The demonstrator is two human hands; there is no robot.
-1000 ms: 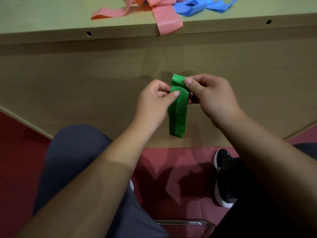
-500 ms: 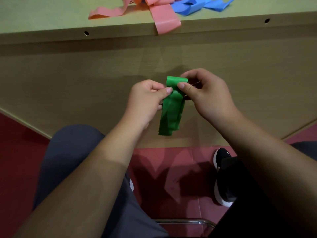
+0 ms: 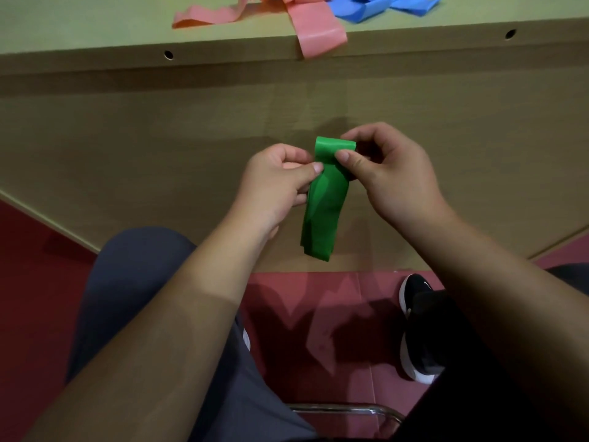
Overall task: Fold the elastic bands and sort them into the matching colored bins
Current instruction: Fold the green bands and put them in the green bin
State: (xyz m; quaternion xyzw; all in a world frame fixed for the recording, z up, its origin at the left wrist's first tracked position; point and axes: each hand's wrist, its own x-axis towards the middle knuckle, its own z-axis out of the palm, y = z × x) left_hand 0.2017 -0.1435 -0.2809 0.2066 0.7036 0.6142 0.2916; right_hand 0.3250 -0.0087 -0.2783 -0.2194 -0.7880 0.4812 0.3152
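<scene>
The person is holding a folded green elastic band [image 3: 325,199] in the air in front of the table's front panel [image 3: 127,148], with the left hand [image 3: 277,183] pinching its left edge between thumb and curled fingers and the right hand [image 3: 392,173] pinching its top fold between thumb and forefinger, so that the doubled strip is hanging straight down between them. Up on the tabletop [image 3: 79,23], pink bands [image 3: 315,33] and blue bands [image 3: 376,8] are lying loose, one pink loop drooping over the front edge.
</scene>
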